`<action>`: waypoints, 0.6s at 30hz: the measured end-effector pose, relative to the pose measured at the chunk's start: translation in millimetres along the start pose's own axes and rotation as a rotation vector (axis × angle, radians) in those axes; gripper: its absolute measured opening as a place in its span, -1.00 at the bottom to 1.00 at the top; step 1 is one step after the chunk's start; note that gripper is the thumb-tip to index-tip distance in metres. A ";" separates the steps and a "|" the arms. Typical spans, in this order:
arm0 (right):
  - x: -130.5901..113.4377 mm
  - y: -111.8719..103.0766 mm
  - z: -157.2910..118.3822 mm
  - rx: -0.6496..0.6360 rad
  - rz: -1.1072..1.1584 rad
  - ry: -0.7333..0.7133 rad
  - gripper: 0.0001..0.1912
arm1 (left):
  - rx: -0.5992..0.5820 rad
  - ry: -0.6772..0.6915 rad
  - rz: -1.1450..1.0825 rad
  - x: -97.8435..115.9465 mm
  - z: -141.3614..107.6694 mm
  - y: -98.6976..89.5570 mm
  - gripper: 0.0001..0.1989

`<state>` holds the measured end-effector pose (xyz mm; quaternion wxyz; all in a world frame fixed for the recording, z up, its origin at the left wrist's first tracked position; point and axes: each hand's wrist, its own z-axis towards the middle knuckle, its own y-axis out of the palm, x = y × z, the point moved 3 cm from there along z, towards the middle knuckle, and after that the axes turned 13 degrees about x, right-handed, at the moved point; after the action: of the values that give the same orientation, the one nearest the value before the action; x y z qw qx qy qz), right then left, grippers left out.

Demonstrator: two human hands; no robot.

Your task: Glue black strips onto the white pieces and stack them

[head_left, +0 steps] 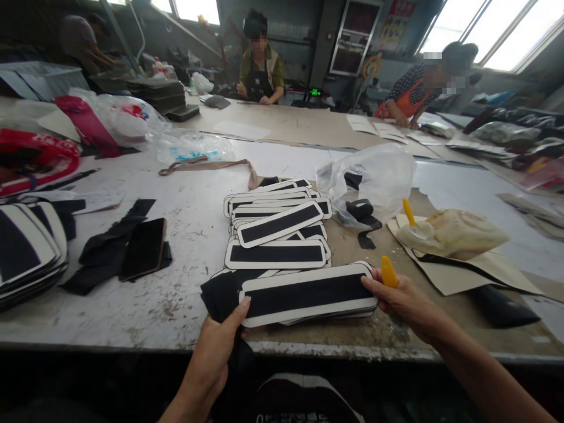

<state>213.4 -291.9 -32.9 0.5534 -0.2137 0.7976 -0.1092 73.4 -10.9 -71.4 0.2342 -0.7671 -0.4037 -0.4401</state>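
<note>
A long white panel with rounded corners and a black strip down its middle [304,294] lies across the front of the table. My left hand [220,338] pinches its left end, thumb on top. At the right end, my right hand [403,302] grips the panel's corner. A yellow handle [389,272] sticks up out of that same hand; the tool's working end is hidden. Under the panel's right part, edges of similar pieces show. Black fabric [220,291] lies beside my left hand. Just beyond, a loose pile of similar panels [277,254] overlaps.
Left are larger panels [26,247], black strips [108,238] and a phone [143,248]. A plastic bag [374,182] stands behind the pile. Right, a cream plastic container [467,232] with another yellow handle [409,211] rests on sheets. Co-workers stand at the far tables.
</note>
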 end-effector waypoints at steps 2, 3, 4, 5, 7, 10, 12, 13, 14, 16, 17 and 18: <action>1.2 1.0 -2.5 0.027 0.000 -0.002 -0.52 | -0.004 -0.002 0.008 0.1 -0.4 -0.9 -0.43; 2.0 1.2 -3.6 0.035 -0.002 -0.003 -0.52 | 0.000 -0.003 0.007 -0.3 -0.4 -1.3 -0.42; 3.0 1.2 -4.6 0.041 -0.004 -0.004 -0.51 | 0.001 0.000 0.000 -0.7 -0.1 -1.5 -0.41; 4.2 0.9 -5.4 0.047 -0.009 -0.002 -0.50 | -0.002 0.006 -0.010 -1.2 0.3 -1.5 -0.41; 7.0 0.0 -6.4 0.057 -0.020 0.016 -0.48 | -0.017 0.015 -0.027 -2.4 1.4 -1.4 -0.41; 10.2 -0.8 -7.0 0.045 0.004 0.045 -0.47 | -0.032 -0.005 -0.030 -3.5 2.1 -2.0 -0.42; 10.8 -0.4 -7.3 0.020 0.058 0.056 -0.48 | -0.030 -0.019 -0.037 -2.2 0.8 -2.8 -0.42; 10.8 -0.2 -7.4 0.009 0.090 0.063 -0.48 | -0.030 -0.024 -0.046 -0.9 -0.4 -3.0 -0.41; 10.9 0.0 -7.6 -0.001 0.122 0.071 -0.49 | -0.032 -0.029 -0.060 0.5 -1.9 -3.0 -0.39; 11.2 0.4 -8.4 -0.023 0.181 0.091 -0.51 | -0.034 -0.047 -0.090 2.6 -4.6 -2.9 -0.34; 11.5 0.5 -8.9 -0.031 0.210 0.104 -0.52 | -0.039 -0.056 -0.101 2.9 -5.5 -2.7 -0.33; 12.0 0.5 -9.4 -0.036 0.237 0.120 -0.53 | -0.047 -0.063 -0.105 2.6 -6.0 -2.4 -0.32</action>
<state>201.0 -297.6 -39.7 0.5099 -0.1210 0.8507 -0.0413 69.3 -12.8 -66.2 0.1801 -0.7635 -0.4402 -0.4369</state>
